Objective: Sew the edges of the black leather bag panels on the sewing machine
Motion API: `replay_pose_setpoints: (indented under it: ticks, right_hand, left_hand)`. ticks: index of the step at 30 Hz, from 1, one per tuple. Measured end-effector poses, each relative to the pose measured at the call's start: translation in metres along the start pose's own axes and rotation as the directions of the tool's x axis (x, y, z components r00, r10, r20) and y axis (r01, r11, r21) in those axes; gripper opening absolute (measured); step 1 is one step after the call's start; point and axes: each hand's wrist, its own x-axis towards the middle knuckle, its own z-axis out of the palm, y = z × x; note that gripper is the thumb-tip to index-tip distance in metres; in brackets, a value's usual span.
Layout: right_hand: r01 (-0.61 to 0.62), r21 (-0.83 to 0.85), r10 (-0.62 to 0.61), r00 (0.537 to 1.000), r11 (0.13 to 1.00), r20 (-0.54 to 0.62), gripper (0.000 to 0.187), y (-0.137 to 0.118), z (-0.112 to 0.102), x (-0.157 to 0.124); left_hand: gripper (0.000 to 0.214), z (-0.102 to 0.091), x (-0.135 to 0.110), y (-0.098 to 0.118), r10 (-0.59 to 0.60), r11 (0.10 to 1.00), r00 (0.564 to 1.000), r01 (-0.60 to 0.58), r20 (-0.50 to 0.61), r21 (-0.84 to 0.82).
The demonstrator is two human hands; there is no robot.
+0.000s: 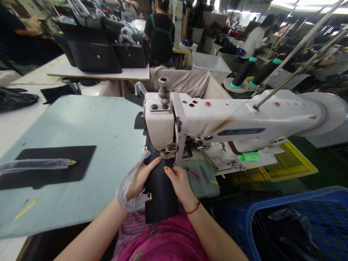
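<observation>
A black bag panel (161, 192) hangs toward my lap, its far end under the head of a white sewing machine (160, 123). Gold rings on it hold a bag handle wrapped in clear plastic (123, 192), which loops around my left wrist. My left hand (141, 175) grips the panel's left edge, thumb on top. On the right edge, my right hand (179, 181) holds the panel with its thumb on the surface. Fingers below the panel are hidden. Another black panel with a plastic-wrapped handle (84, 159) lies flat on the table at left.
Finished-looking black bags (95, 54) stand on a board behind the green-topped table (108, 123). Pink-handled snips (194, 174) lie right of the needle area. A blue basket (251, 214) with black pieces is at lower right, a yellow crate (296, 165) behind it. Other people work farther back.
</observation>
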Motion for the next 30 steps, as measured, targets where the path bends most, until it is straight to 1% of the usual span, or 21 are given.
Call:
replay_pose_setpoints:
  ticks: [3, 6, 9, 11, 14, 16, 18, 20, 21, 23, 25, 26, 28, 30]
  right_hand:
    - [0.002, 0.013, -0.002, 1.000, 1.000, 0.006, 0.043, -0.002, 0.002, 0.006]
    - [0.010, 0.056, -0.010, 1.000, 0.998, 0.015, 0.042, -0.003, 0.004, 0.013]
    - [0.005, 0.073, -0.005, 1.000, 0.997, 0.001, 0.041, -0.002, 0.008, 0.017]
    - [0.002, 0.061, -0.001, 1.000, 0.998, -0.013, 0.042, -0.002, 0.009, 0.019]
    - [0.011, 0.025, -0.011, 1.000, 1.000, -0.013, 0.044, -0.001, 0.008, 0.019]
    - [0.030, -0.011, -0.031, 0.999, 0.999, -0.011, 0.045, -0.003, 0.003, 0.018]
    - [0.046, -0.034, -0.047, 0.999, 0.998, -0.013, 0.046, -0.007, -0.003, 0.018]
    - [0.052, -0.048, -0.053, 0.999, 0.997, -0.008, 0.044, -0.010, -0.009, 0.019]
    - [0.055, -0.059, -0.055, 0.998, 0.997, -0.003, 0.043, -0.012, -0.011, 0.020]
    - [0.066, -0.087, -0.065, 0.998, 0.994, 0.007, 0.041, -0.013, -0.014, 0.022]
    - [0.070, -0.096, -0.069, 0.998, 0.993, 0.016, 0.038, -0.013, -0.015, 0.025]
    - [0.065, -0.084, -0.063, 0.998, 0.994, 0.019, 0.037, -0.013, -0.014, 0.027]
    - [0.041, -0.039, -0.040, 0.999, 0.998, 0.020, 0.036, -0.012, -0.013, 0.028]
    - [0.011, 0.011, -0.011, 1.000, 1.000, 0.022, 0.036, -0.011, -0.011, 0.029]
  left_hand:
    - [0.051, -0.006, 0.008, -0.009, -0.013, 0.999, 1.000, 0.013, -0.014, -0.033]
    - [0.052, -0.012, 0.016, -0.016, -0.007, 1.000, 0.999, 0.007, -0.032, 0.004]
    - [0.054, -0.016, 0.023, -0.018, 0.009, 0.999, 0.999, -0.007, -0.053, 0.041]
    - [0.056, -0.018, 0.026, -0.015, 0.000, 0.999, 0.998, 0.002, -0.058, 0.041]
    - [0.057, -0.018, 0.028, -0.003, -0.021, 1.000, 0.997, 0.020, -0.080, -0.011]
    - [0.056, -0.018, 0.027, 0.007, 0.023, 0.999, 0.995, -0.028, -0.094, -0.043]
    - [0.055, -0.017, 0.025, 0.014, 0.092, 0.993, 0.992, -0.098, -0.091, -0.062]
    - [0.057, -0.016, 0.023, 0.015, 0.105, 0.989, 0.991, -0.112, -0.081, -0.096]
    - [0.058, -0.015, 0.023, 0.013, 0.076, 0.989, 0.994, -0.085, -0.074, -0.124]
    - [0.060, -0.014, 0.022, 0.008, -0.024, 0.981, 0.999, 0.015, -0.047, -0.196]
    - [0.059, -0.013, 0.023, 0.001, -0.126, 0.960, 0.992, 0.117, -0.015, -0.255]
    - [0.059, -0.013, 0.024, -0.002, -0.155, 0.950, 0.988, 0.146, -0.010, -0.278]
    - [0.059, -0.014, 0.027, -0.005, -0.179, 0.937, 0.984, 0.170, -0.003, -0.306]
    - [0.057, -0.019, 0.033, -0.004, -0.183, 0.935, 0.982, 0.185, 0.035, -0.302]
